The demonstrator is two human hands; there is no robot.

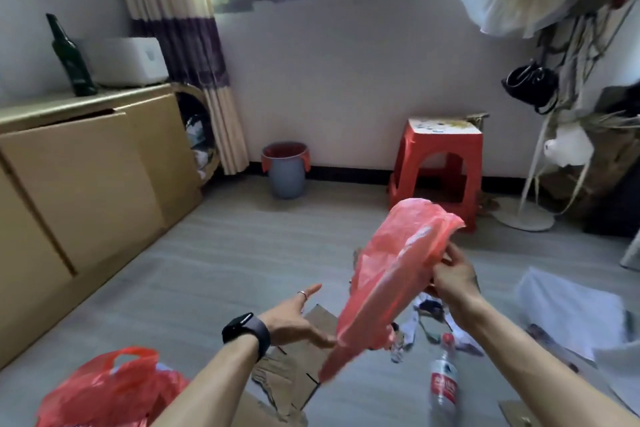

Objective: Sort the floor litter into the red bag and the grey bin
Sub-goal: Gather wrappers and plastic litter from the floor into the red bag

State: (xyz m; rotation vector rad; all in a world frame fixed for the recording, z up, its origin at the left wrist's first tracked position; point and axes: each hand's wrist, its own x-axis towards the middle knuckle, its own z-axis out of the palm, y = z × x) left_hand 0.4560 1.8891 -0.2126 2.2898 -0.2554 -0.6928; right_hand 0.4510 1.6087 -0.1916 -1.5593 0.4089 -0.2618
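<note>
Floor litter [414, 324] is spread across the near floor in front of you: flattened cardboard [287, 381] between your forearms, pale sheets [568, 312] at the right that run out of view, and crumpled scraps partly hidden behind what you hold. A long tan cabinet [86, 184] runs along the left wall. The red bag [391, 274] is up in the air at centre right, blurred and stretched on a slant, and your right hand [453, 274] grips it near its upper end. A second red bag [107, 388] sits at the near left, cut off by the lower edge, its contents hard to make out. A red stool [438, 166] stands by the far wall. The grey bin [286, 173], lined in red, stands against that same wall, left of the stool. A clear plastic bottle [444, 381] with a red cap lies near your right forearm; its red label carries white writing too blurred to read. Your left hand [294, 319] is spread with straight fingers just beside the held bag's lower end, and you cannot tell whether the thumb touches it. A dark watch [246, 329] is on that wrist and a ring [302, 294] on one finger.
</note>
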